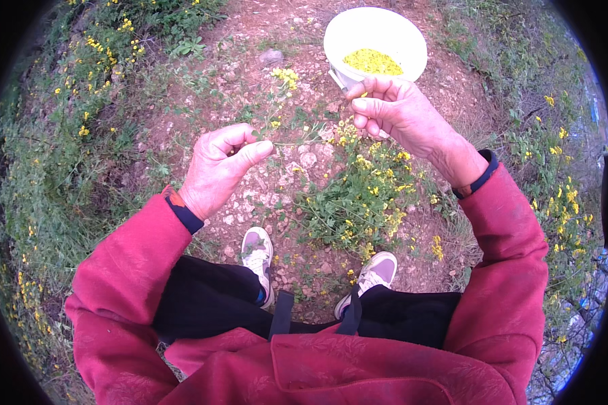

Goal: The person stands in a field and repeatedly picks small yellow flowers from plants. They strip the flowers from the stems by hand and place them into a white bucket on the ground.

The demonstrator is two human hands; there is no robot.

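My left hand (222, 162) pinches a thin green flower stem (296, 142) between thumb and forefinger. A cluster of yellow blossoms (285, 78) stands above that hand; whether it belongs to the held stem is hard to tell. My right hand (403, 111) has thumb and fingertips closed on a small yellow flower bit (364, 94), just in front of a white plastic bucket (370, 28). Loose yellow flowers (374, 62) lie in the bottom of the bucket. The hand's knuckles overlap the bucket's near rim.
A leafy plant with yellow flowers (354, 202) grows between my hands and my shoes (257, 250). Stony reddish soil (263, 187) lies underfoot. Flowering weeds (81, 116) border the left side, and more greenery (562, 212) lines the right. A grey stone (271, 56) sits farther ahead.
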